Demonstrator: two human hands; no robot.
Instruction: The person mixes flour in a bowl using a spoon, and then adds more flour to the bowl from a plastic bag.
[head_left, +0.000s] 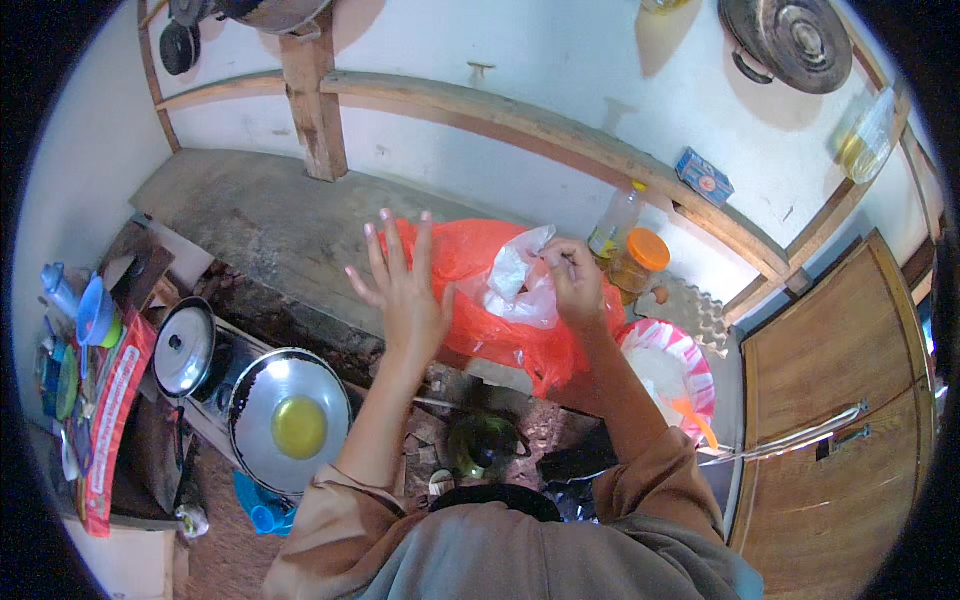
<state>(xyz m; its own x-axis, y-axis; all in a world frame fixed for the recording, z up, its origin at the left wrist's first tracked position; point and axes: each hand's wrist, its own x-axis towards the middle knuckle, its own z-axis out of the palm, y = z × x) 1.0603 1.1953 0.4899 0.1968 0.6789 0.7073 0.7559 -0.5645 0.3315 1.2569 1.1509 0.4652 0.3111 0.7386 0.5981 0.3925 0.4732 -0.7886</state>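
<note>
My left hand (409, 304) is raised with its fingers spread and holds nothing. It hovers at the left edge of a red plastic bag (472, 244) lying spread on the concrete counter. Within the red bag sits a white plastic bag (517, 274), crumpled and partly see-through; its contents are hard to make out. My right hand (579, 289) pinches the upper right of this white bag between thumb and fingers. Right of that forearm is a pink-and-white bowl (703, 367) of white powdery stuff, with an orange spoon (691, 418) in it.
A wok (251, 450) with yellow oil (298, 427) stands on the stove at left, beside a lidded pan (185, 349). Behind the bag are a bottle (613, 225), an orange-lidded jar (634, 274) and an egg tray (686, 311). A wooden cabinet (832, 360) stands right.
</note>
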